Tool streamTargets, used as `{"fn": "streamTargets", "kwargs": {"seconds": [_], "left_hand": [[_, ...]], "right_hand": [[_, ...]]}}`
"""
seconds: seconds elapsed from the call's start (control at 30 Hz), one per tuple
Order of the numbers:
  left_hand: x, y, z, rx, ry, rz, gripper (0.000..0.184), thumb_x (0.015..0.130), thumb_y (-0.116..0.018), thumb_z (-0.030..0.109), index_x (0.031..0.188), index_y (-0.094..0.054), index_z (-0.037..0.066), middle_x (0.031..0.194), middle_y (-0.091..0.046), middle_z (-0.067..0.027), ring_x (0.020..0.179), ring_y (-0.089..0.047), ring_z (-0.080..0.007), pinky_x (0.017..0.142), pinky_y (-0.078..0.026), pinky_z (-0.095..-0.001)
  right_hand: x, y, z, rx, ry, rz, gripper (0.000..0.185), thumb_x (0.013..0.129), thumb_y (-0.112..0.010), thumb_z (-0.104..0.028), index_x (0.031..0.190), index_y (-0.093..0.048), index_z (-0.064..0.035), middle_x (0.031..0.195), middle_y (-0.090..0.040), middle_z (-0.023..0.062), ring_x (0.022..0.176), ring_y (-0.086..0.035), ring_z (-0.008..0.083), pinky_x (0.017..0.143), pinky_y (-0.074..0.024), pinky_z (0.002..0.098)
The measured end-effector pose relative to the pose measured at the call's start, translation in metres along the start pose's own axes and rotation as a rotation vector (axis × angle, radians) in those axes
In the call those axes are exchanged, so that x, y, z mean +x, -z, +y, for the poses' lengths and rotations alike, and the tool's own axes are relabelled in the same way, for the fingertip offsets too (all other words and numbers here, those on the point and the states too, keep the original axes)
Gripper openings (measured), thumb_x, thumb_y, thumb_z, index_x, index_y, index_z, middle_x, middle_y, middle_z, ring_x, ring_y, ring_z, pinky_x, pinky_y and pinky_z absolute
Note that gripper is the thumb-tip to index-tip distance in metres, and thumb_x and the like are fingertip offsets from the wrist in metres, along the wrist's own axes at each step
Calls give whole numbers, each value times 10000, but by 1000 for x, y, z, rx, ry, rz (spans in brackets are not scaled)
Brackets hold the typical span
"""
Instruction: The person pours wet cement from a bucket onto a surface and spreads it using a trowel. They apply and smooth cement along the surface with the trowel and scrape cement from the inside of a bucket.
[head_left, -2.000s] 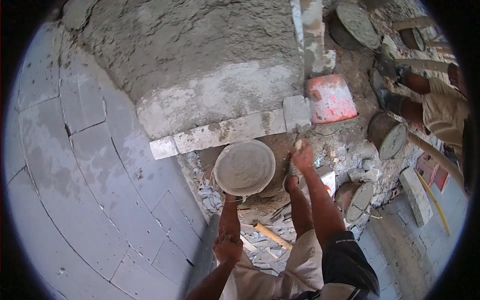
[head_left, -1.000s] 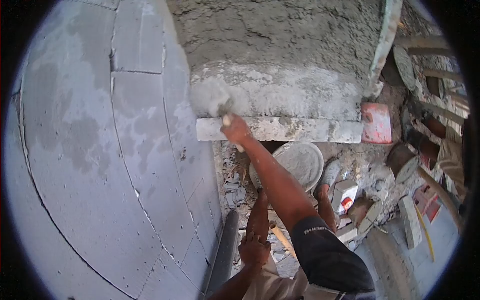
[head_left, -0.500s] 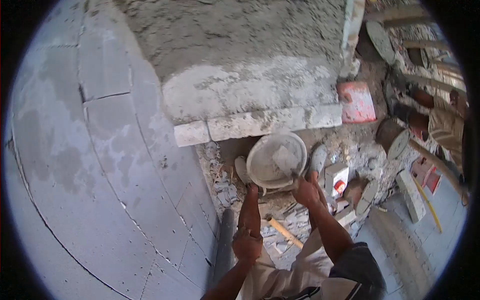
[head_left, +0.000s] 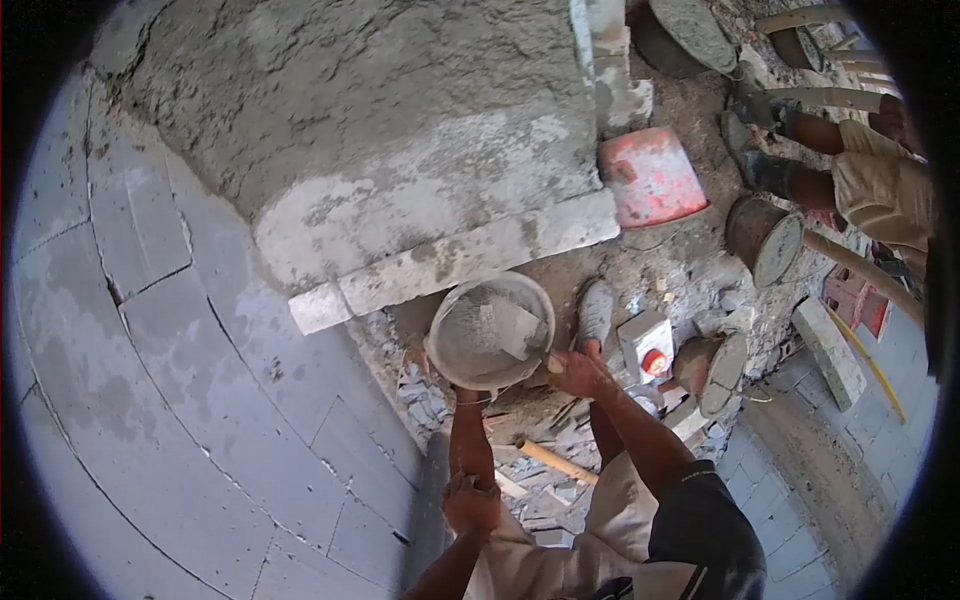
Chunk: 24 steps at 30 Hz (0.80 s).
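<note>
Right hand [head_left: 573,374]: wrapped round the trowel [head_left: 519,332]
Trowel: over in the bucket [head_left: 440,337] — scooping mortar [head_left: 466,331], I reckon
Left hand [head_left: 470,505]: on my leg [head_left: 470,440], can't tell if clenched
Next lift: wants it level

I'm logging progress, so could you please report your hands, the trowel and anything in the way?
Right hand holding trowel; left hand on left leg. Blade inside bucket. Possible obstacle: block edge just beyond bucket.

The right hand [head_left: 578,376] and left hand [head_left: 470,505] are bare. A short, loose charcoal-black sleeve [head_left: 708,525] covers the upper right arm; the shirt front [head_left: 662,581] shows a pale panel beside a thin white stripe. Below are pale beige shorts [head_left: 622,500] and a speckled grey low shoe [head_left: 595,312].
</note>
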<state>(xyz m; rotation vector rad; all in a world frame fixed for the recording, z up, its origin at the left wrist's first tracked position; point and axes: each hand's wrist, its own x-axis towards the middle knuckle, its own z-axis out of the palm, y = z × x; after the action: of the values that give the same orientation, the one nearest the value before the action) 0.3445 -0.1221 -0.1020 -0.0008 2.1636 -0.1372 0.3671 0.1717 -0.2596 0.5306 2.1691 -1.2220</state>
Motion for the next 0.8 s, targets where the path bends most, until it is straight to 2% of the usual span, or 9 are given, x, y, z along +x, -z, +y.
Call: {"fn": "streamTargets", "kwargs": {"seconds": [0.17,0.23,0.43,0.47,0.5,0.57,0.63,0.7,0.8], "left_hand": [[-6,-10,18,14,153,-119,462,686,-713,410,1058,-681,139,1293,-551,-55,1212,-475,-274,1013,-368,-411],[-7,-20,19,17,120,-93,464,689,-708,408,1069,-679,144,1310,-538,-57,1229,-457,-276,1018,-358,-419],[-8,-27,22,28,59,-44,482,710,-673,409,1116,-670,149,1354,-503,-76,1267,-423,-281,1037,-334,-429],[-7,-28,20,15,31,-37,487,716,-659,414,1123,-668,147,1361,-497,-82,1271,-420,-282,1040,-330,-427],[-8,-30,16,12,25,-31,487,716,-659,414,1123,-668,147,1361,-497,-82,1271,-420,-282,1040,-330,-427],[-3,-35,14,21,75,-25,490,715,-642,428,1107,-670,136,1374,-486,-87,1277,-414,-292,1044,-327,-434],[1,-26,17,16,91,-81,492,712,-639,426,1106,-667,133,1380,-478,-90,1280,-410,-297,1041,-328,-441],[-2,-14,20,19,98,-158,495,709,-636,425,1106,-665,130,1386,-470,-93,1283,-405,-302,1039,-330,-447],[-3,-2,22,84,96,-106,513,690,-650,423,1108,-664,126,1279,-561,-93,1208,-480,-322,992,-382,-467]], "right_hand": [[23,43,-1,201,-280,-66,531,785,-682,-230,1235,-531,10,814,-658,167,689,-638,223,630,-516,386],[52,91,-27,525,-353,68,529,786,-685,-182,1252,-520,6,722,-632,130,580,-597,175,549,-503,353],[102,146,-44,626,-380,261,381,804,-649,-151,1109,-550,54,725,-612,129,528,-586,196,512,-492,352],[106,139,-24,509,-337,153,300,813,-636,-152,1057,-570,9,912,-613,186,581,-610,210,541,-507,359],[110,112,7,123,-93,396,284,809,-627,-131,1054,-570,1,927,-609,190,580,-608,208,526,-506,361],[103,81,44,-27,139,496,241,806,-606,-89,1031,-567,-11,861,-608,162,554,-589,196,480,-495,354],[98,118,5,194,163,355,213,808,-594,-68,1012,-565,-14,781,-611,130,529,-572,186,449,-486,345],[110,135,-16,907,-373,183,243,810,-615,-102,1029,-541,-28,700,-598,88,498,-558,199,452,-486,366],[137,150,-67,904,-283,136,153,826,-602,-76,967,-547,-53,666,-565,59,436,-497,154,384,-430,332]]}}
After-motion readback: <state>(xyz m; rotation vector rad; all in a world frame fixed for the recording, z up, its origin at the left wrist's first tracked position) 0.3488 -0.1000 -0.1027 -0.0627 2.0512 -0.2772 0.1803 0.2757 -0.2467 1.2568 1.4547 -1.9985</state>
